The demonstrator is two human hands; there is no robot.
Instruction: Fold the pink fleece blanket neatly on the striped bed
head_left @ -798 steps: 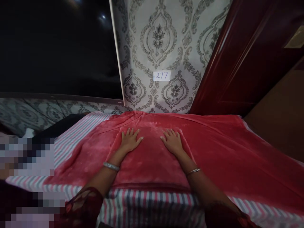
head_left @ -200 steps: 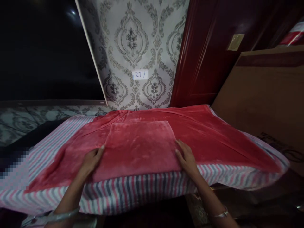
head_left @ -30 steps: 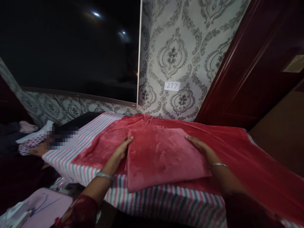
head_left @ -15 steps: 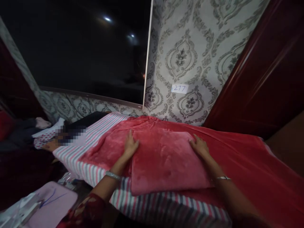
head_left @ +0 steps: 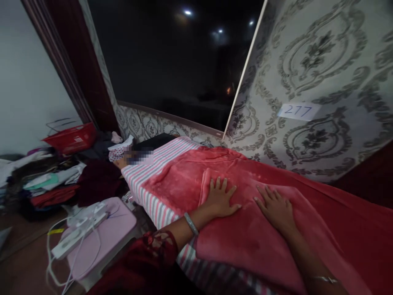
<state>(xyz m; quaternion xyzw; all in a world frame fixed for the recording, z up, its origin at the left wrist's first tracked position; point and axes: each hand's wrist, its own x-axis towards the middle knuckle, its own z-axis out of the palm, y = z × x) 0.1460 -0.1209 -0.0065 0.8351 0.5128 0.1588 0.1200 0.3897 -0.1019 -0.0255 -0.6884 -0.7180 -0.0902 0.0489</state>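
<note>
A red plush garment or blanket, folded into a rough rectangle, lies before me; which of the two it is I cannot tell. My left hand rests flat on its left part, fingers spread. On its right part lies my right hand, palm down with the fingers stretched out. Neither hand grips the cloth. More red fabric extends beneath it and out to the right. Under everything is a striped cloth in pink, grey and white, showing at the left and along the front edge.
A large dark television hangs on the patterned wall, beside a paper label reading 277. At the left, a pink stool-like box carries a white power strip with cables. Piled clothes and a red basket stand farther back.
My view has swung left, showing more of the piled clothes and basket. Both hands have moved inward from the folded cloth's side edges and now lie flat on top, closer together.
</note>
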